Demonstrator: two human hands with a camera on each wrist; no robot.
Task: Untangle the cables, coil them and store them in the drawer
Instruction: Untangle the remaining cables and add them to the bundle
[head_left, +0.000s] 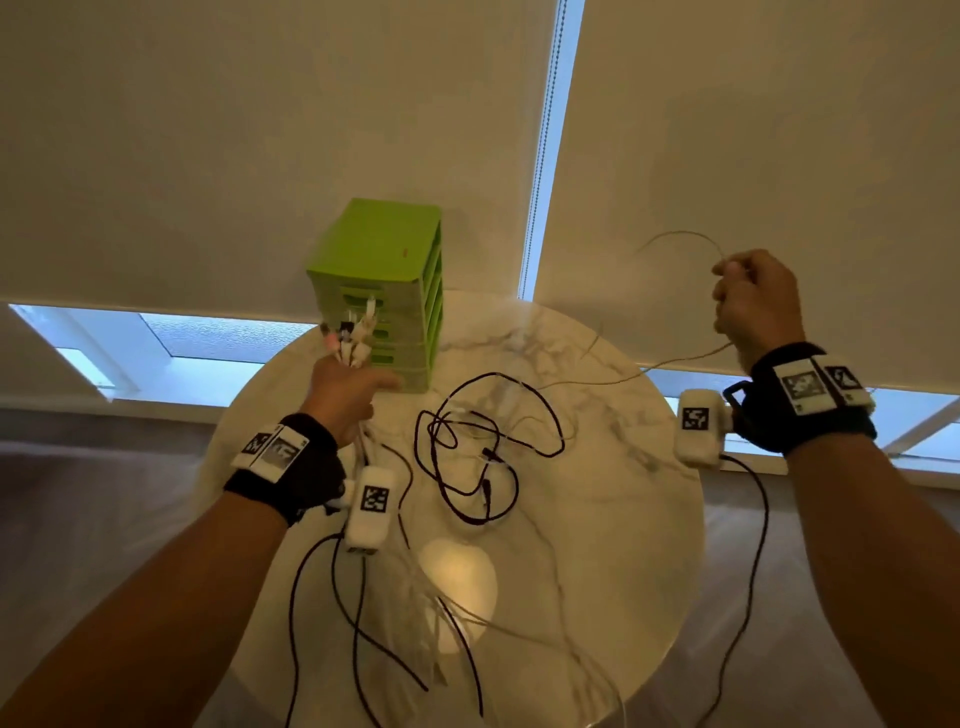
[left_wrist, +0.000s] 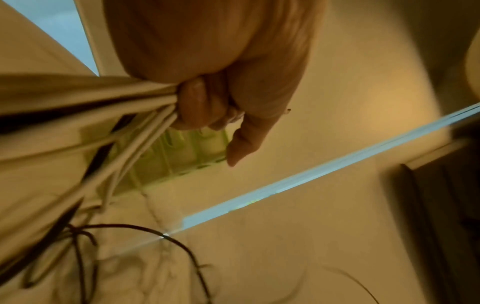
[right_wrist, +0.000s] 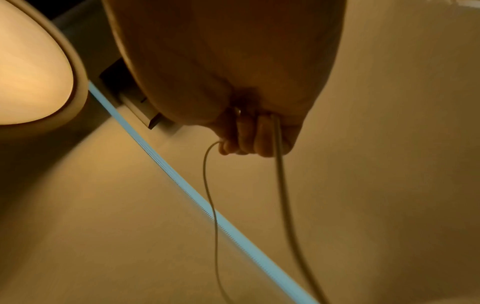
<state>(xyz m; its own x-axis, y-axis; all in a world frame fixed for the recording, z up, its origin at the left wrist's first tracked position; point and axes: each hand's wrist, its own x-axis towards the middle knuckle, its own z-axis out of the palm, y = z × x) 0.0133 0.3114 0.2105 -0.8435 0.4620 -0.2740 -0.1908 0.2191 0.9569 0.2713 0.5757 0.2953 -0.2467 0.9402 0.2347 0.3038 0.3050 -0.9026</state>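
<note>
A bundle of white cables (head_left: 358, 332) is gripped in the left hand (head_left: 345, 392), fingers curled round it, plug ends fanning out above the fist and the strands trailing down behind the wrist. A single thin white cable (head_left: 675, 358) is pinched in the raised right hand (head_left: 756, 304), fingers closed on it; it runs slack down toward the table. Between the hands, loose black cables (head_left: 483, 452) lie tangled on the round marble table (head_left: 623, 519). The green drawer unit (head_left: 387, 270) stands just beyond the left hand, drawers closed.
</note>
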